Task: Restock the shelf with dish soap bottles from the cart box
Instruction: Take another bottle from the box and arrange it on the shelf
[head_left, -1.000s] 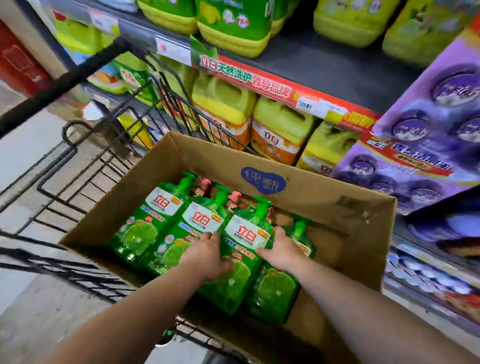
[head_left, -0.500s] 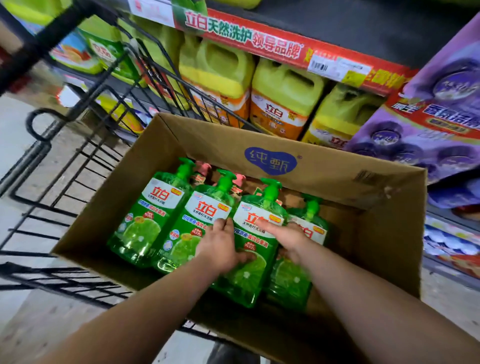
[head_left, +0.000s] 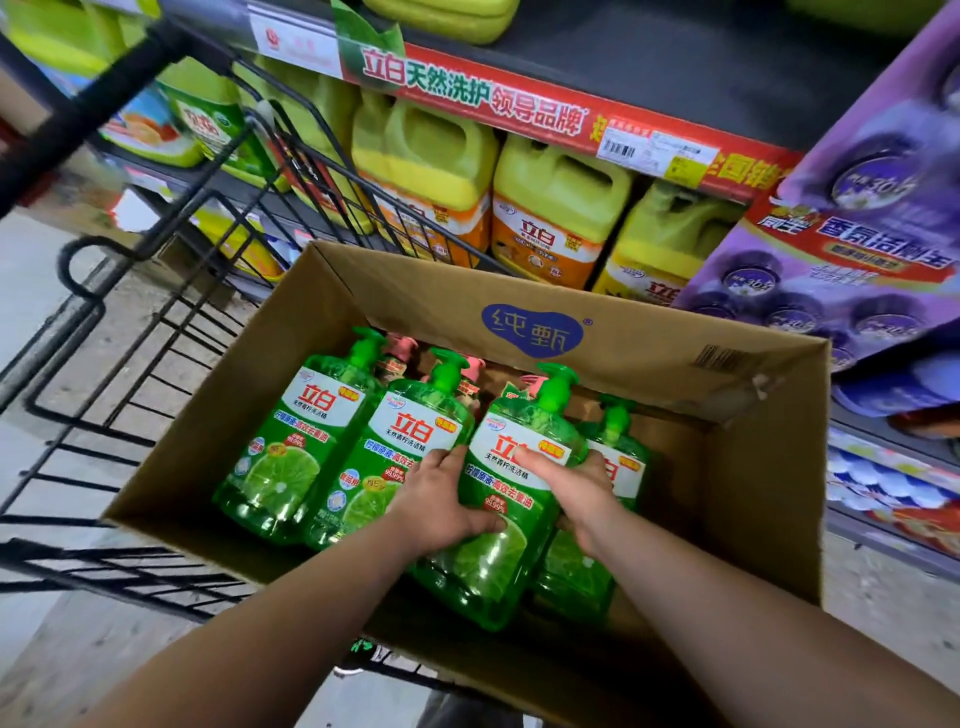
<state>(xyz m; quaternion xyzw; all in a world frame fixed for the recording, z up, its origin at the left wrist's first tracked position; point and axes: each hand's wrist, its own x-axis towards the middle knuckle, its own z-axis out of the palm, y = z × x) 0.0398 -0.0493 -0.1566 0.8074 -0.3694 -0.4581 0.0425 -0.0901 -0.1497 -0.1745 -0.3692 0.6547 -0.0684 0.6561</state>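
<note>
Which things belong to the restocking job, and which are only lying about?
Job: green plastic pump bottle of dish soap, gripped by left hand and right hand; three more green bottles; brown cardboard box; black wire cart; dark shelf.
Lying about: yellow plastic jugs; purple packs.

Yellow detergent jugs (head_left: 556, 218) stand well beyond the fingers (head_left: 442, 459), under a red banner strip (head_left: 519, 109). Purple multipacks (head_left: 857, 249) are stacked to their upper right, and grey floor (head_left: 31, 291) lies far left.
</note>
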